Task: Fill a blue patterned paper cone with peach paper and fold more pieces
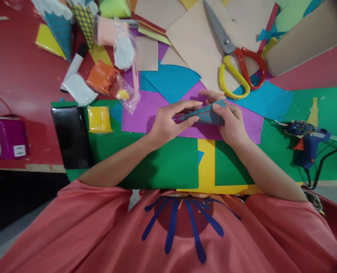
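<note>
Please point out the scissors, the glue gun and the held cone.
Scissors (227, 42): head view, on the pivot.
Glue gun (310, 147): head view, on its blue handle.
Held cone (205, 115): head view, on its patterned side.

Nothing readable — pink strip (136, 76), blurred print
</note>
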Available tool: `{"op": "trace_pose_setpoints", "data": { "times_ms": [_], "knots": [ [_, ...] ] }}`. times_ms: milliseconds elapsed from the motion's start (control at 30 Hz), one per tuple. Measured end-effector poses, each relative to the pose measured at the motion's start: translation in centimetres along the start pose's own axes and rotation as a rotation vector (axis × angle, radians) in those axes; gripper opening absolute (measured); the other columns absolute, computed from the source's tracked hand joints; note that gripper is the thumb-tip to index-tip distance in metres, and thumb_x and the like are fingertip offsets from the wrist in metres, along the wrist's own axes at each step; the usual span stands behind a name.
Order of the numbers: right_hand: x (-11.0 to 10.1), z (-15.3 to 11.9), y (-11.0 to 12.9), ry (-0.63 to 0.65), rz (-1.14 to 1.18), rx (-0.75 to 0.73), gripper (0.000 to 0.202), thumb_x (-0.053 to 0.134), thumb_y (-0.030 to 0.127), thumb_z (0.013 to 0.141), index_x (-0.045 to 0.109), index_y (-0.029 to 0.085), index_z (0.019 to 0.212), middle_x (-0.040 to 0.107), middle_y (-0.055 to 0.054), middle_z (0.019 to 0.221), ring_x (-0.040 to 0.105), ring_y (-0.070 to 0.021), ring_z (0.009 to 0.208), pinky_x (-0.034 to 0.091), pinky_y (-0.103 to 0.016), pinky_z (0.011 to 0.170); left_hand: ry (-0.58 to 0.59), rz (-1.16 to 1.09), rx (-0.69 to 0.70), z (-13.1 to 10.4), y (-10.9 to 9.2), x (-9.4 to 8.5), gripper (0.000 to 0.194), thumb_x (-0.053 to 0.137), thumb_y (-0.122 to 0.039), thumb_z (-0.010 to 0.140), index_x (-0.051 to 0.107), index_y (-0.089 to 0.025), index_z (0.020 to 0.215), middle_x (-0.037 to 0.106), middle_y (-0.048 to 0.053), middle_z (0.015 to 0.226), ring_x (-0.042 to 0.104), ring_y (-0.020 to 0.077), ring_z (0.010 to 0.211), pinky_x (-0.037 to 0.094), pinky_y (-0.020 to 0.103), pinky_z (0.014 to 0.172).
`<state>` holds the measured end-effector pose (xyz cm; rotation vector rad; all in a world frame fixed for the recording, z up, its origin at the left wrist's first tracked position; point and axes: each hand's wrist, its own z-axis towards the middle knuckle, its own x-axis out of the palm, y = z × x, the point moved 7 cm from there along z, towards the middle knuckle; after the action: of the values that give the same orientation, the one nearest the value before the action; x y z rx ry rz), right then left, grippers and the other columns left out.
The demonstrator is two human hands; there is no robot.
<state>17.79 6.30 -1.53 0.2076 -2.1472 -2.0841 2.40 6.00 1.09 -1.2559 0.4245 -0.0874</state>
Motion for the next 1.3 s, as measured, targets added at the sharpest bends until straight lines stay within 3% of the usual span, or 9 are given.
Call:
{"op": "trace_pose_setpoints", "data": {
  "times_ms": [167, 333, 500, 767, 1300],
  "knots": [
    [0.2, 0.2, 0.1, -0.035, 0.07, 0.053, 0.035, 0.058, 0.056, 0.083, 0.072, 0.03, 0.102, 0.067, 0.001, 0.125, 0.055, -0.0243, 0.127, 0.049, -0.037, 0.105, -0.054, 0.052, 0.058, -0.2, 0.0, -0.5, 0.024, 0.067, -0.034, 0.087, 0.072, -0.022, 0.108, 0.076, 0.002, 0.107, 0.073, 0.0165, 0.097, 0.062, 0.026, 0.086],
    [0.4, 0.3, 0.1, -0.053, 0.061, 0.138, 0.039, 0.055, 0.061, 0.082, 0.07, 0.03, 0.101, 0.069, 0.001, 0.12, 0.053, -0.0238, 0.129, 0.049, -0.037, 0.104, -0.085, 0.115, 0.157, -0.3, -0.7, -0.6, 0.019, 0.066, -0.031, 0.088, 0.073, -0.023, 0.104, 0.077, 0.001, 0.102, 0.075, 0.0144, 0.091, 0.062, 0.021, 0.081],
    [0.3, 0.2, 0.0, -0.046, 0.115, 0.13, 0.038, 0.06, 0.06, 0.079, 0.071, 0.029, 0.099, 0.067, 0.002, 0.125, 0.052, -0.0251, 0.131, 0.048, -0.04, 0.106, -0.088, 0.159, 0.25, -0.3, -1.5, -0.6, 0.024, 0.07, -0.025, 0.085, 0.071, -0.022, 0.109, 0.077, 0.002, 0.104, 0.074, 0.0129, 0.093, 0.06, 0.018, 0.083],
    [0.3, 0.1, 0.2, 0.039, 0.064, 0.086, 0.041, 0.08, 0.049, 0.067, 0.069, 0.032, 0.103, 0.067, 0.002, 0.123, 0.053, -0.0244, 0.13, 0.042, -0.045, 0.113, -0.092, 0.227, 0.261, -0.4, -1.7, -0.4, 0.021, 0.067, -0.023, 0.088, 0.07, -0.021, 0.108, 0.077, 0.001, 0.104, 0.074, 0.0117, 0.092, 0.059, 0.017, 0.081],
    [0.5, 0.0, 0.5, 0.053, 0.009, 0.11, 0.031, 0.078, 0.043, 0.071, 0.071, 0.03, 0.098, 0.066, 0.002, 0.125, 0.052, -0.0238, 0.131, 0.037, -0.045, 0.117, -0.078, 0.204, 0.296, -0.6, -1.7, -0.2, 0.023, 0.064, -0.021, 0.089, 0.07, -0.023, 0.111, 0.077, 0.001, 0.106, 0.073, 0.012, 0.095, 0.058, 0.018, 0.086]
  ]
}}
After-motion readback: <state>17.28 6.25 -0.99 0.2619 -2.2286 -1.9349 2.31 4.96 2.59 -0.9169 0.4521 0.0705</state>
